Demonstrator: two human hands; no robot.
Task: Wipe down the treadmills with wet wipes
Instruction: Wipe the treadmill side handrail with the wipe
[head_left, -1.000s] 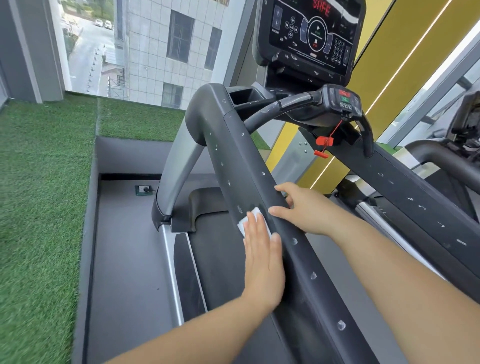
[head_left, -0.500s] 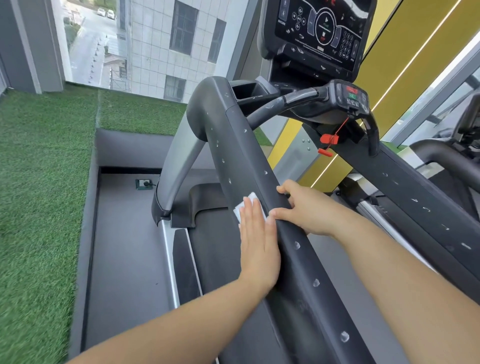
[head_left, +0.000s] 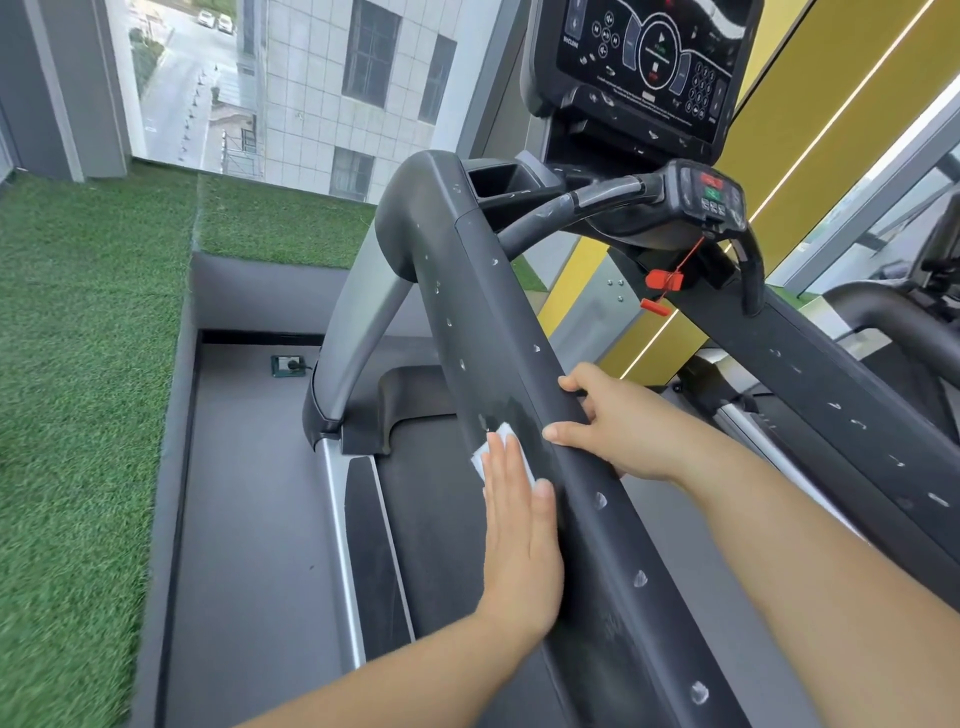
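Note:
A black treadmill fills the view, its wide left side rail (head_left: 498, 332) running from the bottom right up to the console (head_left: 649, 67). My left hand (head_left: 519, 530) lies flat with straight fingers on the rail's outer face, pressing a white wet wipe (head_left: 498, 449) against it; only the wipe's upper corner shows past my fingertips. My right hand (head_left: 618, 421) grips the top of the same rail just above, thumb on the near side, fingers over the far edge. Pale spots dot the rail, and a damp smear shows above the wipe.
The running belt (head_left: 431, 499) lies below the rail. A red safety clip (head_left: 665, 280) hangs under the centre handlebar controls. The right side rail (head_left: 841, 395) and a second treadmill (head_left: 904, 322) stand at right. Green artificial turf (head_left: 78, 364) borders the grey floor recess with a socket (head_left: 288, 365).
My left hand has slid the wipe a little further up the rail, and my right hand has moved up with it. The camera has tilted down slightly.

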